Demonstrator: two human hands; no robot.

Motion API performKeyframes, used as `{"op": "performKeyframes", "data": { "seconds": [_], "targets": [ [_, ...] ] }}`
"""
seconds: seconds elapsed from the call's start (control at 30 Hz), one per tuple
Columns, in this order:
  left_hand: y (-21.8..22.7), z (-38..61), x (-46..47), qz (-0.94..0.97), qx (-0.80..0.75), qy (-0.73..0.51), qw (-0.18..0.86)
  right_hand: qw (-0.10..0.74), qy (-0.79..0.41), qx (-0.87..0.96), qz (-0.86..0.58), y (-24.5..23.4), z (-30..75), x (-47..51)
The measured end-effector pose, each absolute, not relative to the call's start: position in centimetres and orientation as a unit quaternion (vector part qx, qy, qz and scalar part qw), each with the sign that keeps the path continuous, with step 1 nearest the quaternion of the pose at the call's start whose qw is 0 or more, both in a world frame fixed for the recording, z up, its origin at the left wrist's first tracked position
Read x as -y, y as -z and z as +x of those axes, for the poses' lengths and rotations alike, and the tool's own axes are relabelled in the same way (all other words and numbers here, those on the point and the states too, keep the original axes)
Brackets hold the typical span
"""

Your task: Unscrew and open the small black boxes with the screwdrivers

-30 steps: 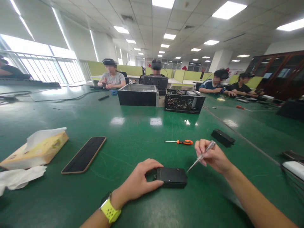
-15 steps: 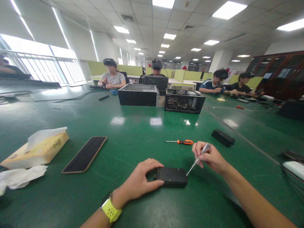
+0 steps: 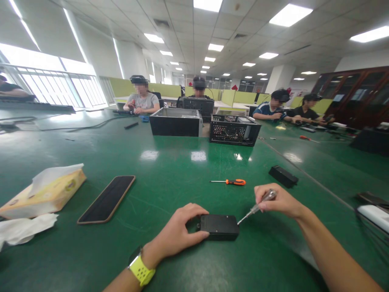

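Note:
A small flat black box (image 3: 219, 226) lies on the green table (image 3: 182, 170) in front of me. My left hand (image 3: 179, 233), with a yellow watch strap on the wrist, grips the box's left end between thumb and fingers. My right hand (image 3: 278, 200) is closed round a silver screwdriver (image 3: 257, 207), held slanted. Its tip points down-left and touches the box's right upper edge.
An orange-handled screwdriver (image 3: 232, 182) lies beyond the box. A dark phone (image 3: 107, 198) and a tissue box (image 3: 45, 192) lie to the left, another black box (image 3: 283, 176) to the right. Two black crates (image 3: 234, 129) stand mid-table. Several people sit at the far side.
My right hand has lowered and tilted the silver screwdriver flatter, bringing its tip onto the box's right edge. The left hand and box have stayed put.

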State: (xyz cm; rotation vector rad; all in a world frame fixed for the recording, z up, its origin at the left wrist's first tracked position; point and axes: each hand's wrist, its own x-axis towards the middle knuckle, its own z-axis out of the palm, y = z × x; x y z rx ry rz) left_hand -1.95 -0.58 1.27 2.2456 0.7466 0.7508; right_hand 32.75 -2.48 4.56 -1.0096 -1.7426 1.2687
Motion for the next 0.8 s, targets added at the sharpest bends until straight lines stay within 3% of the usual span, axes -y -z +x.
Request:
{"op": "performKeyframes", "data": {
  "seconds": [0.27, 0.6, 0.8],
  "targets": [
    [-1.5, -1.9, 0.6, 0.857, -0.28, -0.285, 0.325, 0.307, -0.572, 0.636, -0.416, -3.4, 34.9, 2.4],
    [-1.2, -2.0, 0.5, 0.863, -0.272, -0.286, 0.315, 0.113, -0.589, 0.631, -0.492, -2.6, 36.3, 2.4],
    [-1.5, -2.1, 0.4, 0.863, -0.275, -0.285, 0.314, 0.066, -0.613, 0.635, -0.466, -1.2, 34.2, 2.0]
  ]
}}
